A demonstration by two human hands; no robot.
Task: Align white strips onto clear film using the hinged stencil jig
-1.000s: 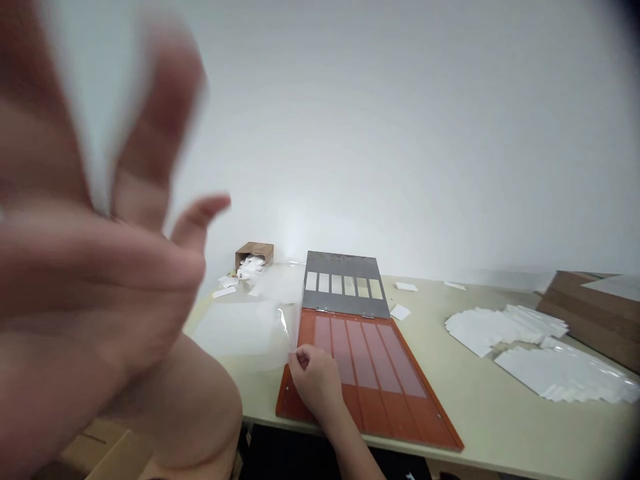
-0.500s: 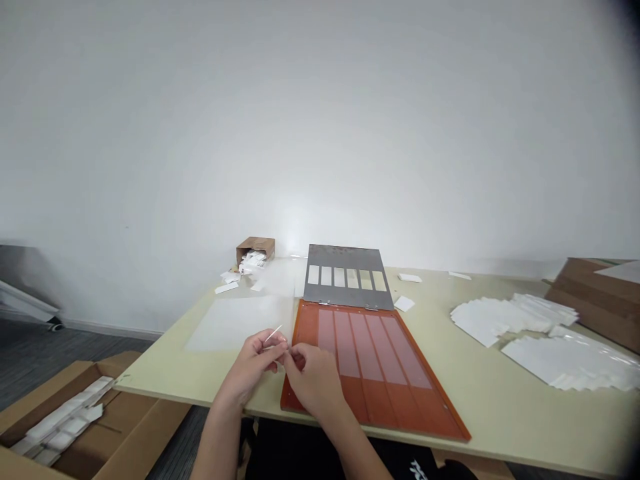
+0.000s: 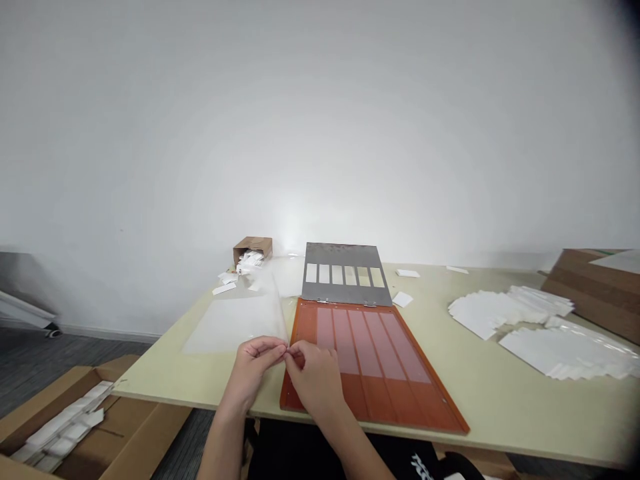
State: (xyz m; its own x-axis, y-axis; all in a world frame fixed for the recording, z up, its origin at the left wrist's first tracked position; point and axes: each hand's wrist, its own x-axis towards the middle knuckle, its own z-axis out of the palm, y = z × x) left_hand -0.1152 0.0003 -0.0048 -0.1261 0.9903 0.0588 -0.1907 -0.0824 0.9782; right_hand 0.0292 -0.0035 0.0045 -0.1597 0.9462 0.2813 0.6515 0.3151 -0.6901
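My left hand (image 3: 254,363) and my right hand (image 3: 313,373) meet at the left edge of an orange board (image 3: 373,363) lying near the table's front. Both hands pinch the same thin translucent sheet (image 3: 277,313), which rises from my fingertips and bends back toward the wall. The board carries several long pale strips (image 3: 367,337). Hinged at its far end, a grey metal plate (image 3: 345,273) with a row of small windows stands tilted up.
Another translucent sheet (image 3: 230,323) lies left of the board. Fanned stacks of white sheets (image 3: 540,327) cover the right of the pale table (image 3: 490,393). A small tipped carton (image 3: 253,248) spills white slips at the back. An open cardboard box (image 3: 65,423) sits on the floor at left.
My left hand dropped from close in front of the camera to the table and joined my right hand. The thin sheet now stands up between both pinches.
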